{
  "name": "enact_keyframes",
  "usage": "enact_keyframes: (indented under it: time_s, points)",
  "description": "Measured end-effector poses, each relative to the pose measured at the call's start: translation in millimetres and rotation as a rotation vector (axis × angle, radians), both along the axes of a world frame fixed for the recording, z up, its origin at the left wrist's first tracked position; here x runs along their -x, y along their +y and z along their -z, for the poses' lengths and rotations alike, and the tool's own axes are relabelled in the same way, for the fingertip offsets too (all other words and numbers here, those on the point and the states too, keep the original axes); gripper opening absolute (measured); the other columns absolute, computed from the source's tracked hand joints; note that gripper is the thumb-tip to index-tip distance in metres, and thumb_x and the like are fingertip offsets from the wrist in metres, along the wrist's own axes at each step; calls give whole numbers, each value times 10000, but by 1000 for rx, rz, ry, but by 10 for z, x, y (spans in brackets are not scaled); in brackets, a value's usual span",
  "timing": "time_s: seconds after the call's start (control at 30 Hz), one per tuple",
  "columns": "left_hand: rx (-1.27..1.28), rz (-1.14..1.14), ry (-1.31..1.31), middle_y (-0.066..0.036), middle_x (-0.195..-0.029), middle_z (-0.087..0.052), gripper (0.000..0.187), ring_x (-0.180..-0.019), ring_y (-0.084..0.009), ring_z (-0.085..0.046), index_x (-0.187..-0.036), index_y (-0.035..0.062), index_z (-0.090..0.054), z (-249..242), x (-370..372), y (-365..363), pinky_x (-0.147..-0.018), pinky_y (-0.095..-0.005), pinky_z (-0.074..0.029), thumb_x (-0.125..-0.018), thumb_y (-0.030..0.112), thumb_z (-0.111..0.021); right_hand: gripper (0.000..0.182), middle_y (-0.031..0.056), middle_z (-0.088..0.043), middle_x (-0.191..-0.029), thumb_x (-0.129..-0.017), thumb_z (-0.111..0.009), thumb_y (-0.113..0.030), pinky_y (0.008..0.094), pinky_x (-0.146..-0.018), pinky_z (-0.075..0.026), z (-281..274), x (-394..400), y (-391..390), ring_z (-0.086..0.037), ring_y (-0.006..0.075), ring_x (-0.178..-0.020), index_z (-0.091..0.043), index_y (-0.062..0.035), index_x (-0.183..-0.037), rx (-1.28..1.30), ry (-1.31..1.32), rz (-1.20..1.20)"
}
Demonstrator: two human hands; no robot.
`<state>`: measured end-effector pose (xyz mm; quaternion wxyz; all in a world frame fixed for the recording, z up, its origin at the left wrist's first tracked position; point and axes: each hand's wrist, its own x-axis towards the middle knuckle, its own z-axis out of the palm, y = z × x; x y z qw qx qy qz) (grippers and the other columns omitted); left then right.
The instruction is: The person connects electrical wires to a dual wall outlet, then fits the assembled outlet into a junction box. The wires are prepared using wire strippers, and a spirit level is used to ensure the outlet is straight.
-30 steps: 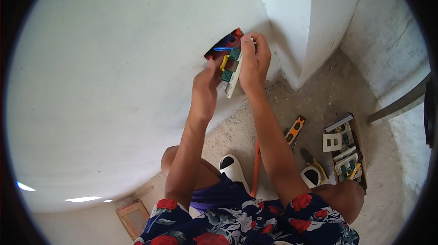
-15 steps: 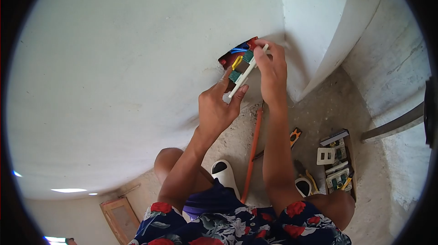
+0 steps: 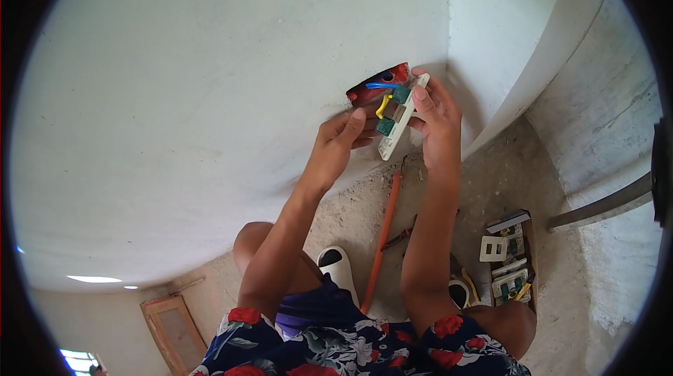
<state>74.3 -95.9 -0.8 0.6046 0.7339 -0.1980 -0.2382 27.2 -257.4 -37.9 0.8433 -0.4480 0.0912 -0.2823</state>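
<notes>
A white faceplate (image 3: 394, 139) with green modules (image 3: 385, 126) on its back is tilted in front of the wall. My right hand (image 3: 440, 127) grips its upper end, thumb on the front. Blue wires (image 3: 382, 85) run from the red wall box (image 3: 360, 93) to the upper module, and a short yellow wire (image 3: 383, 105) loops between the modules. My left hand (image 3: 338, 141) is beside the plate's back near the yellow wire, thumb raised and fingers partly behind; whether it pinches anything is unclear.
An orange conduit (image 3: 384, 236) rises from the floor below the box. At the right a carton (image 3: 534, 250) holds white plates, more modules and a yellow-handled tool. A dark curved bar (image 3: 603, 201) juts in at the right. White slippers (image 3: 341, 274) are on my feet.
My left hand has let go of the plate's lower end and shifted to its back. The plate has come away from the box, showing more of the red opening and blue wires.
</notes>
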Motion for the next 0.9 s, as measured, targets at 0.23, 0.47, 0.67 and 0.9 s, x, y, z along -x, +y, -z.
enact_keyframes:
  time_s: [0.23, 0.47, 0.67, 0.9]
  points:
    - [131, -128, 239, -158, -1258, -608, 606, -1110, -231, -599, -1358, -40, -510, 79, -7, -55, -983, -392, -468, -1033, 467, -442, 517, 129, -620, -1071, -884, -752, -286, 325, -777, -591, -71, 16, 29, -648, 183, -934, -578, 55, -1231, 5, 10, -2]
    - [33, 132, -146, -175, -1200, -647, 688, -1096, -257, -639, -1330, -66, -534, -268, 53, 202, -957, -380, -494, -866, 388, -760, 542, 145, -591, -1106, -859, -786, -259, 326, -754, -603, -92, -12, 142, -665, 206, -948, -540, 60, -1222, -32, 6, 29]
    - [-269, -187, -683, -177, -931, -743, 480, -856, -219, -733, -1201, -36, -664, -183, 190, 141, -766, -322, -567, -817, 206, -819, 541, 121, -588, -1090, -839, -808, -274, 328, -763, -593, -88, -87, 222, -653, 198, -924, -534, 37, -1187, -49, 29, 99]
    - [-329, -246, -929, -170, -831, -743, 401, -768, -167, -729, -1181, -15, -690, -109, 124, 91, -689, -284, -550, -856, 201, -784, 585, 123, -587, -1059, -820, -822, -322, 317, -752, -583, -113, -142, 214, -655, 202, -909, -532, 31, -1185, 0, 119, 175]
